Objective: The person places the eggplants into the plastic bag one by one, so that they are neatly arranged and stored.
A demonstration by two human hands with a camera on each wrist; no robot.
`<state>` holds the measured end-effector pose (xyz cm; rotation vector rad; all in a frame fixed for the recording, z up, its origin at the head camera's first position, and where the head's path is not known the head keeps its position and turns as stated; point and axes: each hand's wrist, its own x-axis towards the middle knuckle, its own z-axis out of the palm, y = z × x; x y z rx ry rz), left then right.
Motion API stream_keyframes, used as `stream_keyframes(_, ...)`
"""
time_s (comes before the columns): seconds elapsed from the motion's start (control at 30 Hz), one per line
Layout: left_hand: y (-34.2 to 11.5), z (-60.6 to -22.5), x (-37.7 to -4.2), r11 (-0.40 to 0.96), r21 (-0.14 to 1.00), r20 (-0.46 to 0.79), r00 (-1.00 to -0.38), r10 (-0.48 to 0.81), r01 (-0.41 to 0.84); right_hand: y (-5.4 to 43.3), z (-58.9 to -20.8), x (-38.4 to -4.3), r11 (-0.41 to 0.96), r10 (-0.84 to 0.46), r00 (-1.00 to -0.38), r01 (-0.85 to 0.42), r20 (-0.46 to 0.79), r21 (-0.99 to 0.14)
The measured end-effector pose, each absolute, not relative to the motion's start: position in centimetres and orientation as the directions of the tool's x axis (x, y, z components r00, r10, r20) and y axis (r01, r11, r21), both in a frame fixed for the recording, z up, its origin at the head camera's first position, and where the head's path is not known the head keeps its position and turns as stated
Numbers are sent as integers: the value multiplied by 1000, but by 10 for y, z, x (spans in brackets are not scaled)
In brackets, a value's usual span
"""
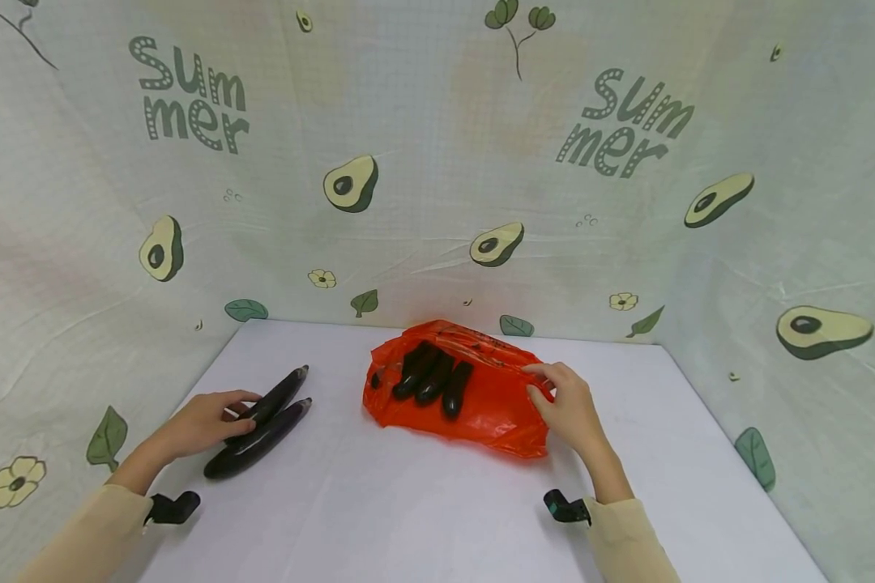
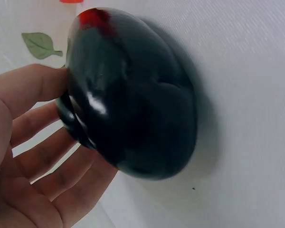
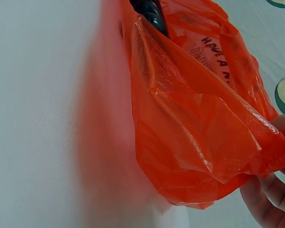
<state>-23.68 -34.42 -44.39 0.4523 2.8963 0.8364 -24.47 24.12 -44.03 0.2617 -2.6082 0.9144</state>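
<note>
Two long dark eggplants lie side by side on the left of the table. My left hand (image 1: 204, 423) grips the farther eggplant (image 1: 275, 397), thumb on its near side and fingers behind it. The nearer eggplant (image 1: 258, 445) lies against it; its rounded end fills much of the left wrist view and hides part of the held one. On the right, my right hand (image 1: 570, 405) pinches the edge of a red plastic bag (image 1: 506, 413) between thumb and fingers. In the right wrist view the bag's side (image 3: 194, 128) is pulled up. Several eggplants (image 1: 433, 382) rest inside its open mouth.
A white table (image 1: 364, 518) runs back to a hanging cloth (image 1: 423, 121) printed with avocados, leaves and lettering. The same cloth encloses both sides. A small black wrist camera (image 1: 175, 508) sits at the left cuff, another wrist camera (image 1: 565, 506) at the right.
</note>
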Motion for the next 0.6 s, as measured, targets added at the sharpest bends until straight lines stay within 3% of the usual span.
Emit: stream_keyframes(0.6,-298,-414,-222,810,463,162,-933,323,360,241,-440,-246,773,-60,-915,-296,400,-561)
